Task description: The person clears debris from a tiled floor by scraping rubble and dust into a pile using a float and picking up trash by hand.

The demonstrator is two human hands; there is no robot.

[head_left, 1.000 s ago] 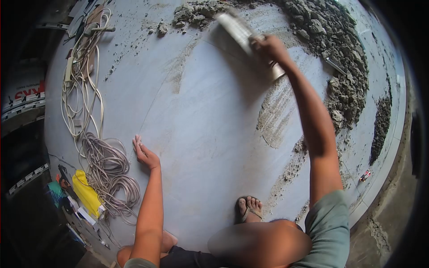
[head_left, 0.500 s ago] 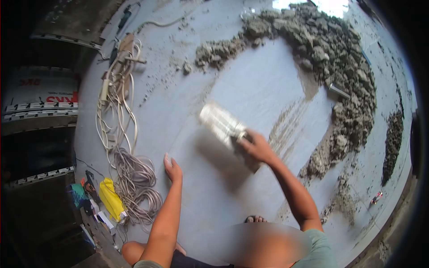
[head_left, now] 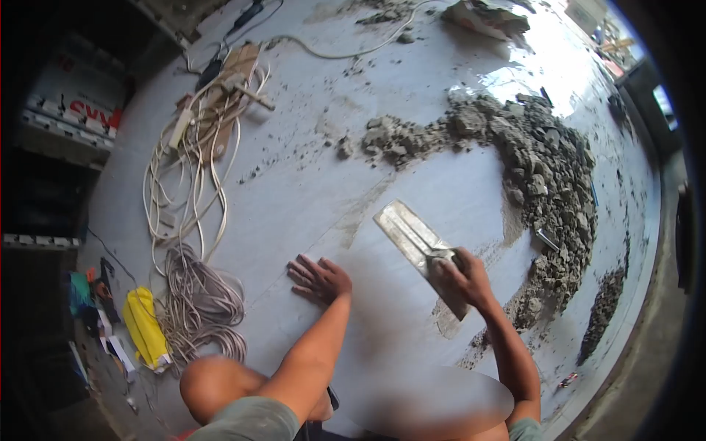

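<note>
My right hand (head_left: 465,276) is wrapped round the handle of a flat, rectangular metal plastering trowel (head_left: 409,232), its long blade slanting from upper left to lower right just over or on the pale tiled floor (head_left: 309,191). Smeared mortar lies on the floor under the trowel's lower end. To the left, my left hand (head_left: 321,281) rests palm down on the tiles with its fingers spread, holding nothing. A curved heap of grey, crumbly mortar (head_left: 544,169) spreads beyond the trowel and to its right.
Coiled cables (head_left: 202,301) and a tangled white cord (head_left: 187,176) lie along the left side. Beside the coils is a yellow bag (head_left: 145,327). A crumpled sack (head_left: 487,20) sits at the back. A short metal piece (head_left: 546,239) lies against the heap.
My left hand has moved right and now presses flat on the floor. The trowel has shifted right and towards me, still in my right hand. The camera view has tilted.
</note>
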